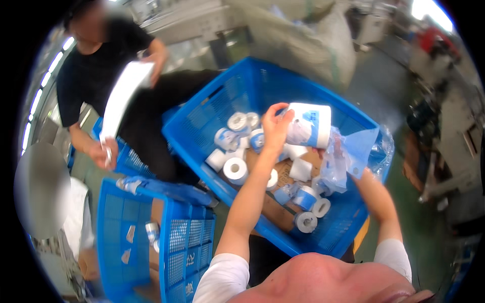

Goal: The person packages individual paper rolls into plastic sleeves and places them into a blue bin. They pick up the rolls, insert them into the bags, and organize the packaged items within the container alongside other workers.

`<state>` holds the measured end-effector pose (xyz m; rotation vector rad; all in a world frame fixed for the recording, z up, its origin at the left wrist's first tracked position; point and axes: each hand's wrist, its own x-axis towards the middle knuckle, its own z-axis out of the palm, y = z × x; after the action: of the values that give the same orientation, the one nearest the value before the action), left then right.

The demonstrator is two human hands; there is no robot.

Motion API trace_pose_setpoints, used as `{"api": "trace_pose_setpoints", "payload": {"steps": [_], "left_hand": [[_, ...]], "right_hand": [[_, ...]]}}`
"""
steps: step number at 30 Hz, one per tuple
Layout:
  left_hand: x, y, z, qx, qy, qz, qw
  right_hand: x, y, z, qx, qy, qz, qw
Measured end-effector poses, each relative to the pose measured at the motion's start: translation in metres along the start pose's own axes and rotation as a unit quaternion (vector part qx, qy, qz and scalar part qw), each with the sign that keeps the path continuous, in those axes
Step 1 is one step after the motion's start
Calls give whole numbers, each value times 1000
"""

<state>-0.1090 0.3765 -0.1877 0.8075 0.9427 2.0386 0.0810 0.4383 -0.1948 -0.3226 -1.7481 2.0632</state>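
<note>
Clock positions are read from the centre of the large blue crate (310, 91). A white roll (323, 118), part-covered in blue-printed wrap, is gripped by the left hand (275, 126) between one and two o'clock. Crumpled blue film (343, 156) is seen at three o'clock, over the right hand (362, 175), whose closure cannot be told. Progress, as judged: unfinished. Bare rolls are represented by one at eight to nine o'clock (235, 170); wrap is retained on others, including a blue-banded roll (305, 198) at five o'clock.
</note>
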Motion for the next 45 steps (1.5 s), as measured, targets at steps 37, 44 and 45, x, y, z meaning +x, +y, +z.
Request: {"api": "trace_pose_setpoints", "payload": {"steps": [37,44,45], "left_hand": [[-7,-14,-1,252,-85,-15,964],[-5,-5,9,206,-8,-87,975],[-4,-4,-1,81,28,-195,977]], "right_hand": [[-2,56,-26,205,268,69,939],[-8,42,-9,235,237,35,942],[-1,37,2,184,285,39,940]]}}
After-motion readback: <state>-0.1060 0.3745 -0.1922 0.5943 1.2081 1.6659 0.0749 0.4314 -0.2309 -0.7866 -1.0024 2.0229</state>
